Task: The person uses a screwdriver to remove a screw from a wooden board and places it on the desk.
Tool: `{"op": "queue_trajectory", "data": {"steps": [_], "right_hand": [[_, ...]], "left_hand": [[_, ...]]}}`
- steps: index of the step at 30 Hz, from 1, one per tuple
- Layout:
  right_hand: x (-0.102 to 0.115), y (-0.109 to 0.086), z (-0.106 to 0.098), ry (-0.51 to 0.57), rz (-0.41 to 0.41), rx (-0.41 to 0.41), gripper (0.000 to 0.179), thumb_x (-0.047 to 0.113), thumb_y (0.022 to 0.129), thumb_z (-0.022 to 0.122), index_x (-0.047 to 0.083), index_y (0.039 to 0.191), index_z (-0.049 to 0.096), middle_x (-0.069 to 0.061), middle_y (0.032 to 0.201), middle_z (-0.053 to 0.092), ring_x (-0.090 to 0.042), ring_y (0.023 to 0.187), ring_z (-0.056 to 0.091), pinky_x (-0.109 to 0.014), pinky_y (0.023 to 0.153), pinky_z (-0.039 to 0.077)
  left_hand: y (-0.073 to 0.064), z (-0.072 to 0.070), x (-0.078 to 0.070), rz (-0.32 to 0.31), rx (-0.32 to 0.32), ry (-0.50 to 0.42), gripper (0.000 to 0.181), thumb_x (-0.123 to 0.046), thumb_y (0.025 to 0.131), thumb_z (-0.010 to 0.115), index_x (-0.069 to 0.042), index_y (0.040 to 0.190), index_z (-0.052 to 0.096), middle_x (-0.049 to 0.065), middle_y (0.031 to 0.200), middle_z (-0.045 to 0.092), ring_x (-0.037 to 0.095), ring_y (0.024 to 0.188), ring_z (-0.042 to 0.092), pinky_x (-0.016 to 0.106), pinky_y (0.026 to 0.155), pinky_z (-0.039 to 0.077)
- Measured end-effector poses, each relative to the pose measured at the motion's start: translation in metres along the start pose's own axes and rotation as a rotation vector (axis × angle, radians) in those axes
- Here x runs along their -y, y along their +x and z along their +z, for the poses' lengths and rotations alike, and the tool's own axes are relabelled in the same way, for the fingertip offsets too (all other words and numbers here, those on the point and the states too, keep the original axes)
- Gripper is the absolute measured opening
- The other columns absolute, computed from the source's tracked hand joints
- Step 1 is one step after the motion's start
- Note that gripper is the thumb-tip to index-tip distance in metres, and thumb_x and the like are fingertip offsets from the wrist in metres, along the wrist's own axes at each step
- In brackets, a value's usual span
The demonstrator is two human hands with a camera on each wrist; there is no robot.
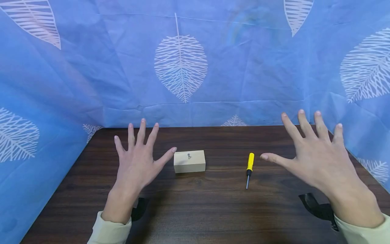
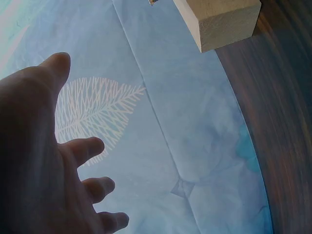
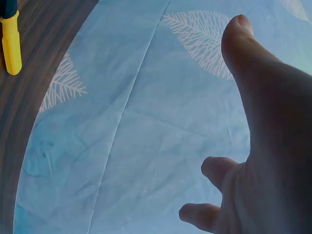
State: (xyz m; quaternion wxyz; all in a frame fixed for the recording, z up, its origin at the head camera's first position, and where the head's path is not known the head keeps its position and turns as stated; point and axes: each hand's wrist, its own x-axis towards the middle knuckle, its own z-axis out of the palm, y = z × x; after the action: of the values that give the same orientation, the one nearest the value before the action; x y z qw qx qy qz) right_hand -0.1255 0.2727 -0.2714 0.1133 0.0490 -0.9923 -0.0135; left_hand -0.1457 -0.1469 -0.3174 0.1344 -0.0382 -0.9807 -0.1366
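Observation:
A pale wooden block lies on the dark table with a small metal screw standing in its top face. To its right is a screwdriver with a yellow handle and black collar, its shaft pointing toward the near edge. My left hand is spread with straight fingers left of the block, thumb tip close to its corner. My right hand is likewise spread, right of the screwdriver. Neither hand holds anything. The left wrist view shows part of the block; the right wrist view shows the yellow handle.
Dark wood-grain table spans the lower view. Blue cloth with white leaf prints hangs behind it and along both sides. A black strap sits at the right wrist, another black strap at the left.

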Motion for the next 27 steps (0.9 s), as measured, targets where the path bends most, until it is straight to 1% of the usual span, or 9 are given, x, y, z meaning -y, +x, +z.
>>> {"op": "queue_trajectory", "data": {"steps": [5, 8, 11, 17, 21, 22, 23, 24, 27], "right_hand": [[-0.001, -0.001, 0.002, 0.001, -0.008, -0.013, 0.127, 0.092, 0.084, 0.060, 0.022, 0.175, 0.005, -0.032, 0.177, 0.008, -0.061, 0.161, 0.002, -0.088, 0.118, -0.001], [-0.001, -0.002, 0.004, 0.016, -0.021, -0.013, 0.126, 0.090, 0.085, 0.062, 0.022, 0.175, 0.005, -0.032, 0.177, 0.008, -0.061, 0.161, 0.003, -0.084, 0.121, 0.002], [-0.001, -0.003, 0.005, 0.053, -0.037, -0.013, 0.123, 0.087, 0.087, 0.063, 0.022, 0.175, 0.006, -0.032, 0.177, 0.007, -0.060, 0.162, 0.005, -0.079, 0.126, 0.004], [-0.001, -0.009, 0.010, 0.149, -0.060, -0.052, 0.117, 0.078, 0.091, 0.069, 0.021, 0.175, 0.010, -0.031, 0.178, 0.011, -0.056, 0.164, 0.008, -0.069, 0.133, 0.002], [-0.002, -0.013, 0.016, 0.181, -0.058, -0.049, 0.116, 0.075, 0.092, 0.070, 0.020, 0.175, 0.010, -0.030, 0.178, 0.011, -0.055, 0.164, 0.008, -0.063, 0.136, -0.001], [-0.003, -0.013, 0.018, 0.185, -0.057, -0.048, 0.116, 0.075, 0.092, 0.070, 0.020, 0.175, 0.011, -0.030, 0.178, 0.012, -0.055, 0.164, 0.010, -0.063, 0.136, 0.000], [-0.003, -0.013, 0.019, 0.191, -0.054, -0.042, 0.116, 0.075, 0.092, 0.070, 0.020, 0.175, 0.011, -0.030, 0.178, 0.011, -0.055, 0.164, 0.010, -0.063, 0.136, 0.002], [-0.003, -0.013, 0.019, 0.201, -0.049, -0.037, 0.116, 0.075, 0.092, 0.070, 0.020, 0.175, 0.011, -0.029, 0.178, 0.010, -0.054, 0.164, 0.010, -0.066, 0.134, 0.006], [-0.004, -0.012, 0.020, 0.231, -0.041, -0.032, 0.115, 0.073, 0.091, 0.072, 0.021, 0.175, 0.012, -0.024, 0.180, 0.009, -0.053, 0.164, 0.016, -0.075, 0.123, 0.024]], "left_hand": [[0.000, 0.001, 0.001, 0.002, 0.006, 0.000, 0.098, -0.078, 0.097, 0.057, -0.028, 0.174, 0.022, 0.013, 0.183, 0.006, 0.049, 0.168, -0.001, 0.086, 0.123, -0.003], [0.000, 0.002, 0.001, 0.008, 0.013, -0.007, 0.099, -0.079, 0.097, 0.057, -0.028, 0.174, 0.021, 0.013, 0.183, 0.006, 0.048, 0.168, -0.002, 0.085, 0.123, -0.003], [-0.001, 0.004, 0.002, 0.017, 0.016, -0.019, 0.100, -0.079, 0.096, 0.058, -0.028, 0.174, 0.021, 0.013, 0.183, 0.006, 0.048, 0.168, -0.001, 0.084, 0.124, -0.001], [-0.002, 0.008, 0.004, 0.036, -0.003, -0.054, 0.098, -0.077, 0.096, 0.060, -0.026, 0.173, 0.026, 0.013, 0.183, 0.009, 0.047, 0.168, 0.003, 0.082, 0.126, 0.001], [-0.002, 0.010, 0.004, 0.040, -0.008, -0.054, 0.098, -0.076, 0.096, 0.061, -0.025, 0.173, 0.028, 0.013, 0.183, 0.009, 0.047, 0.168, 0.005, 0.081, 0.126, 0.002], [-0.002, 0.010, 0.004, 0.039, -0.007, -0.053, 0.097, -0.075, 0.096, 0.061, -0.025, 0.173, 0.028, 0.013, 0.183, 0.010, 0.047, 0.168, 0.005, 0.081, 0.126, 0.003], [-0.002, 0.010, 0.004, 0.039, -0.005, -0.053, 0.097, -0.075, 0.097, 0.062, -0.024, 0.173, 0.028, 0.013, 0.183, 0.010, 0.047, 0.168, 0.005, 0.081, 0.127, 0.003], [-0.002, 0.010, 0.004, 0.038, -0.003, -0.053, 0.097, -0.075, 0.097, 0.062, -0.024, 0.173, 0.027, 0.014, 0.183, 0.010, 0.047, 0.168, 0.006, 0.081, 0.127, 0.003], [-0.001, 0.011, 0.003, 0.037, 0.004, -0.060, 0.097, -0.074, 0.097, 0.061, -0.024, 0.173, 0.027, 0.014, 0.183, 0.010, 0.047, 0.168, 0.007, 0.079, 0.128, 0.004]]}}
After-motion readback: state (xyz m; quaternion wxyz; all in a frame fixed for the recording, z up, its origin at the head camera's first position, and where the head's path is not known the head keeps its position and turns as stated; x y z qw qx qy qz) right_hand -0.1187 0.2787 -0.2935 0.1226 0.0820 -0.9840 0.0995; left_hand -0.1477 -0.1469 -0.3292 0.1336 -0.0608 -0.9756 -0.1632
